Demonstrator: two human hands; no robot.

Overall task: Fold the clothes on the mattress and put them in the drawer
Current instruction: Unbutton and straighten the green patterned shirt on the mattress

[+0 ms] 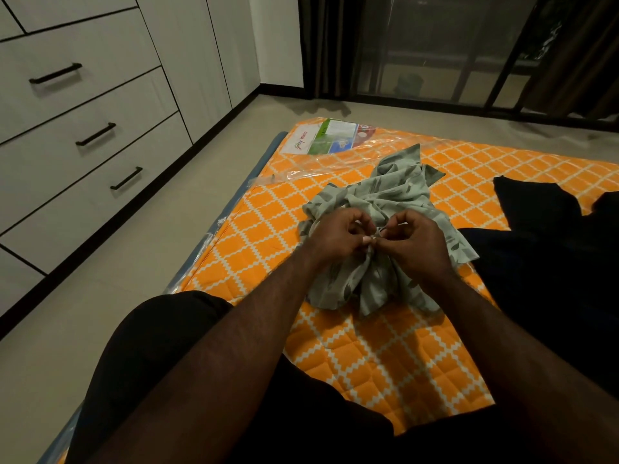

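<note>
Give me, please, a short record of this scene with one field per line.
surface: orange patterned mattress
garment: pale green garment, crumpled, not yet folded
hands: left hand and right hand both pinch the garment near its middle
other cloth: black cloth lying on the mattress, to the right
drawers: white drawers at left, all shut

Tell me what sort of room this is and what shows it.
Most likely a bedroom: an orange quilted mattress with a green garment on it lies on the floor, white built-in drawers stand beside it, and dark curtains hang at the window.
</note>
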